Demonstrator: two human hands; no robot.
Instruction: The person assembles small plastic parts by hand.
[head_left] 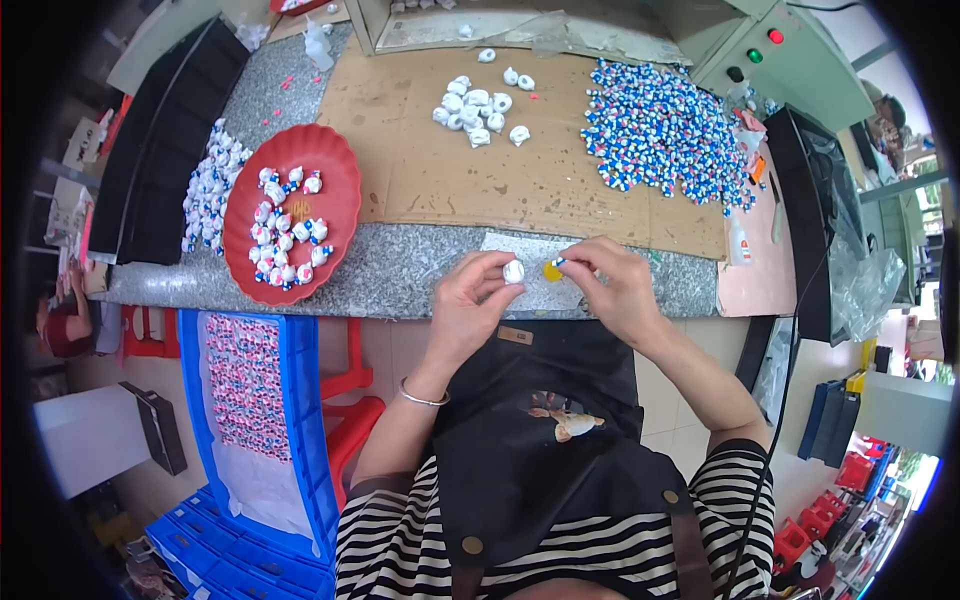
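Note:
A small round white piece [513, 272] sits between the thumb and fingers of my left hand [468, 302]. To its right, my right hand [620, 292] pinches a tiny blue-and-white piece [560, 262] with thumb and forefinger. Just below that pinch shows a small yellow round thing [551, 272], partly hidden by the fingers; its kind is unclear. Both hands are over a whitish sheet [535, 294] at the bench's near edge, and the two pieces are apart.
Cardboard [420, 180] covers much of the speckled bench. On it lie loose white pieces [475, 105] and a large heap of blue-and-white pieces [660, 130]. A red scalloped tray [345, 190] holds assembled pieces. Below left stands a blue crate [312, 430]; a small bottle [739, 243] is at right.

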